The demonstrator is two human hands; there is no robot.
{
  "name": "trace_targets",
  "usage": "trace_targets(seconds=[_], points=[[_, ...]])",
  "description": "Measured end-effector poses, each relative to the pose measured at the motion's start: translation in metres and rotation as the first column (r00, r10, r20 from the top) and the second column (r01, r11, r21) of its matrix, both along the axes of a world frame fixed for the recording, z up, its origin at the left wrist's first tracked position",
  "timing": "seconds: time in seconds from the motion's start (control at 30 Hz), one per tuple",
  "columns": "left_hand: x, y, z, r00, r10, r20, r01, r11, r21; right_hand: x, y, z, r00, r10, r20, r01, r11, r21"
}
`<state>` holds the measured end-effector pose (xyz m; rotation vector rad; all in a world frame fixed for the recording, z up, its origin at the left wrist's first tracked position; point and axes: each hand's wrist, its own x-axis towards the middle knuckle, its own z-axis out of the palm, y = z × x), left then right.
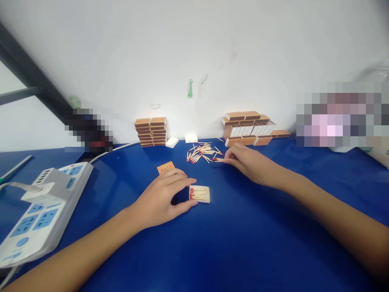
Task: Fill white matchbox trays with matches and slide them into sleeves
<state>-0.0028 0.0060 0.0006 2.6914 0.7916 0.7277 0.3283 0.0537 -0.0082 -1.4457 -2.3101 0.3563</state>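
Observation:
My left hand (pixel 165 192) rests on the blue table, with thumb and index finger steadying the left end of a small white matchbox tray (pixel 205 199). In that tray lie several matches, their red heads toward my left hand. Farther back, my right hand (pixel 247 160) is closed in a pinch on a few matches (pixel 218 159) at the right edge of a loose match pile (pixel 200 153). An orange matchbox sleeve (pixel 165 166) lies just beyond my left hand, partly covered by its fingers.
Stacked matchboxes (pixel 151 132) stand against the wall at back left, with a larger stack (pixel 247 129) at back right. Two white trays, one tilted (pixel 172 142) and one upright (pixel 191 138), sit between them. A power strip (pixel 45 211) with a plugged-in cable occupies the left side.

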Motion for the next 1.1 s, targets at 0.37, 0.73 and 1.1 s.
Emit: trace_targets(seconds=[0.37, 0.73, 1.1], points=[[0.005, 0.002, -0.002, 0.996, 0.055, 0.073, -0.051, 0.997, -0.054, -0.056, -0.051, 0.027, 0.974, 0.134, -0.185, -0.162, 0.976, -0.147], [0.007, 0.001, -0.002, 0.996, 0.016, 0.085, -0.012, 0.999, -0.04, -0.072, -0.062, 0.026, 0.976, 0.193, -0.098, -0.21, 0.957, -0.201], [0.004, 0.001, -0.001, 0.998, 0.014, 0.059, -0.012, 0.999, -0.031, -0.052, -0.056, 0.034, 0.976, 0.184, -0.114, -0.208, 0.945, -0.253]])
